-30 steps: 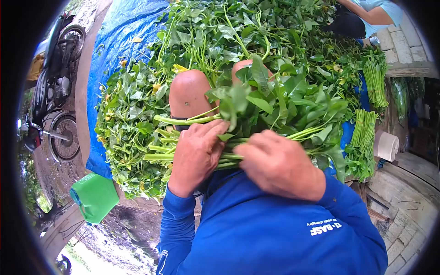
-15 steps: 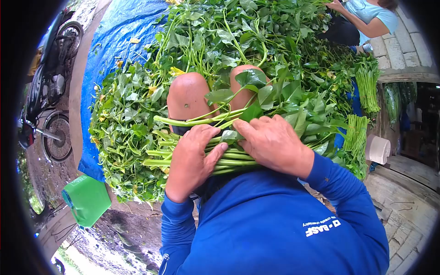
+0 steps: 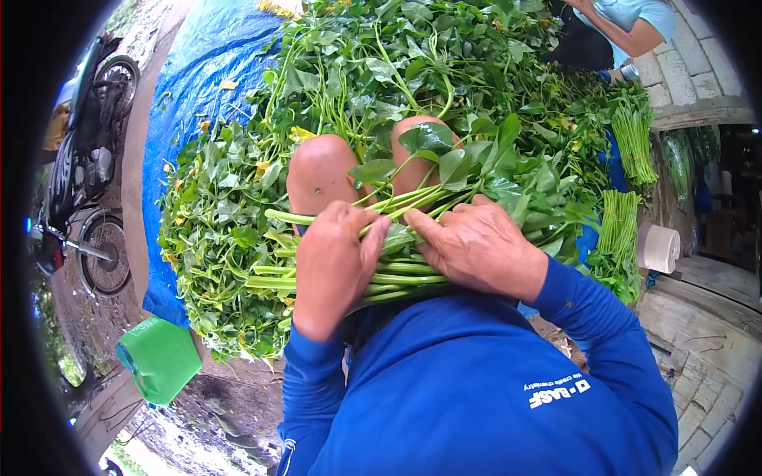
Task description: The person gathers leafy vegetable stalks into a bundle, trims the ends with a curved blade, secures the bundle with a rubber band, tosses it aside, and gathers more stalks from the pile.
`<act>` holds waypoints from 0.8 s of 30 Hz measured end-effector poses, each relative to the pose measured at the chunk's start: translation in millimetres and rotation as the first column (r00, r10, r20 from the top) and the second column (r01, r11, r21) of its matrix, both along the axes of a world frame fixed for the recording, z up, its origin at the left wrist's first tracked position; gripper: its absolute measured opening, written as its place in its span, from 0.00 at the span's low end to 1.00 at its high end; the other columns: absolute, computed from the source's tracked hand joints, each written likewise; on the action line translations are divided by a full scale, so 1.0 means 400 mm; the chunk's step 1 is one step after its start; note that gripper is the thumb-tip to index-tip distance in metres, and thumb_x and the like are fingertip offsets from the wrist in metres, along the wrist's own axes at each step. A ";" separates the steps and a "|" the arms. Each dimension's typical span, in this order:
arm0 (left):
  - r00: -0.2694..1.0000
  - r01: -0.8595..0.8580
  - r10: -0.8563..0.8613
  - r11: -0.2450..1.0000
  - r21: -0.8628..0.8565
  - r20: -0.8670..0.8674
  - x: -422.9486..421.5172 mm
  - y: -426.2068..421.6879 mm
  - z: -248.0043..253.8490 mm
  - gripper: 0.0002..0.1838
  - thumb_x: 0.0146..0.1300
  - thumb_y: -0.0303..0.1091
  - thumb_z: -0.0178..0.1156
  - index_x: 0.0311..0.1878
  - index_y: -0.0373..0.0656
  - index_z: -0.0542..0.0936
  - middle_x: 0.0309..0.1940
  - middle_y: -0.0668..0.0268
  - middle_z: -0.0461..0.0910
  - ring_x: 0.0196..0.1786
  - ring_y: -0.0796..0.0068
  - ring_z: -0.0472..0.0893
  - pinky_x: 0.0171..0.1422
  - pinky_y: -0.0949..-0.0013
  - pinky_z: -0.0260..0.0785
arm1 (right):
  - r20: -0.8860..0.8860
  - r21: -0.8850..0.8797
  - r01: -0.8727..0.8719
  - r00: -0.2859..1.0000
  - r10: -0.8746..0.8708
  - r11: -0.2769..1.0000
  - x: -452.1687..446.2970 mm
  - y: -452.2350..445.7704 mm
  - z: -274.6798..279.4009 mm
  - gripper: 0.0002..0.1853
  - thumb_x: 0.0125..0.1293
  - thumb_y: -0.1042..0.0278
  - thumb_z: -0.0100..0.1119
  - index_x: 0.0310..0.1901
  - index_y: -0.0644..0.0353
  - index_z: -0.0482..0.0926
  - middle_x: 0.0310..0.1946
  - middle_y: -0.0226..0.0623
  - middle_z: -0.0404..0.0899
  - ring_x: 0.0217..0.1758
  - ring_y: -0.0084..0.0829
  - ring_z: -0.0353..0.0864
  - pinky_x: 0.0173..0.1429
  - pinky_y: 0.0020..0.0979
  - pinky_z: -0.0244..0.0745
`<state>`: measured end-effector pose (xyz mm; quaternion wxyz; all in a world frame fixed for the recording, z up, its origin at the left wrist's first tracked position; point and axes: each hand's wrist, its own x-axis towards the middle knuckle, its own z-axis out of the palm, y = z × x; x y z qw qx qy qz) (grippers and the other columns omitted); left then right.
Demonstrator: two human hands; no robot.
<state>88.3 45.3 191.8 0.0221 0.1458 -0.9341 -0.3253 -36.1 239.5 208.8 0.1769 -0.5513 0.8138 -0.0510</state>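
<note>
A bunch of long-stemmed leafy greens [image 3: 409, 278] lies across my lap, cut stem ends to the left and leaves to the right. My left hand [image 3: 335, 266] is closed around several stems near their cut ends, thumb pointing up. Closed over the same stems further right, my right hand [image 3: 482, 247] has its index finger stretched along them towards the left hand. Some upper stems slant above both hands, across my knees. The palms and the stems beneath them are hidden.
A large heap of loose greens [image 3: 218, 198] surrounds my knees on a blue tarp [image 3: 186, 83]. Stacked bundles of stems [image 3: 633, 143] lie at the right. A green container [image 3: 161, 358] stands lower left, a motorcycle [image 3: 94, 166] beyond. Another person [image 3: 635, 28] sits at the upper right.
My left hand has shifted slightly up and right, onto the upper stems, which it now covers with its fingers. The right hand stays nearly in place. The whole view has tilted a little.
</note>
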 end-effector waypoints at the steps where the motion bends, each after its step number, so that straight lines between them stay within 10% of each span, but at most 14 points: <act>1: 0.998 -0.025 0.028 0.997 -0.067 0.048 -0.026 0.003 -0.006 0.14 0.66 0.37 0.75 0.50 0.39 0.90 0.41 0.53 0.85 0.48 0.50 0.86 0.52 0.53 0.79 | -0.010 0.020 -0.048 0.999 0.048 0.999 -0.007 0.001 -0.002 0.21 0.72 0.57 0.64 0.61 0.56 0.76 0.25 0.39 0.84 0.32 0.45 0.89 0.42 0.50 0.77; 6: 0.989 0.061 -0.072 0.995 -0.080 -0.131 -0.076 -0.014 -0.091 0.11 0.64 0.36 0.73 0.47 0.45 0.92 0.37 0.57 0.82 0.45 0.51 0.84 0.52 0.50 0.78 | 0.008 -0.093 0.009 1.000 -0.009 0.996 -0.011 -0.001 0.009 0.24 0.73 0.56 0.65 0.66 0.53 0.75 0.25 0.39 0.84 0.31 0.46 0.88 0.42 0.50 0.78; 11: 0.968 0.247 -0.249 0.968 -0.036 -0.044 -0.052 -0.012 -0.072 0.12 0.64 0.31 0.72 0.51 0.48 0.92 0.74 0.49 0.77 0.73 0.47 0.79 0.78 0.54 0.69 | 0.002 -0.086 0.057 0.998 -0.058 0.995 -0.022 0.010 -0.006 0.23 0.72 0.52 0.67 0.62 0.55 0.79 0.32 0.45 0.86 0.34 0.49 0.87 0.42 0.49 0.80; 14: 0.979 0.203 -0.198 0.970 0.138 -0.045 -0.039 -0.018 -0.089 0.12 0.66 0.36 0.72 0.52 0.53 0.92 0.74 0.49 0.76 0.70 0.47 0.80 0.74 0.45 0.71 | -0.033 -0.161 0.076 0.996 -0.082 0.984 -0.011 0.030 -0.016 0.20 0.72 0.50 0.68 0.52 0.59 0.83 0.41 0.49 0.85 0.42 0.48 0.86 0.42 0.48 0.81; 18: 0.987 0.023 -0.052 0.983 0.182 0.152 -0.065 -0.011 -0.072 0.18 0.74 0.44 0.68 0.54 0.39 0.86 0.58 0.42 0.85 0.61 0.40 0.85 0.64 0.44 0.76 | -0.060 -0.312 0.100 0.990 -0.125 0.945 -0.003 0.039 0.005 0.21 0.72 0.46 0.67 0.41 0.61 0.82 0.48 0.49 0.81 0.52 0.46 0.82 0.45 0.47 0.83; 24: 0.760 0.252 -0.271 0.961 0.117 0.591 -0.236 -0.031 -0.058 0.45 0.81 0.71 0.47 0.41 0.29 0.88 0.36 0.35 0.86 0.46 0.37 0.88 0.56 0.47 0.78 | 0.000 -0.188 0.093 0.995 -0.095 0.978 0.005 0.063 0.017 0.20 0.73 0.50 0.66 0.34 0.60 0.82 0.42 0.45 0.85 0.48 0.44 0.85 0.45 0.46 0.85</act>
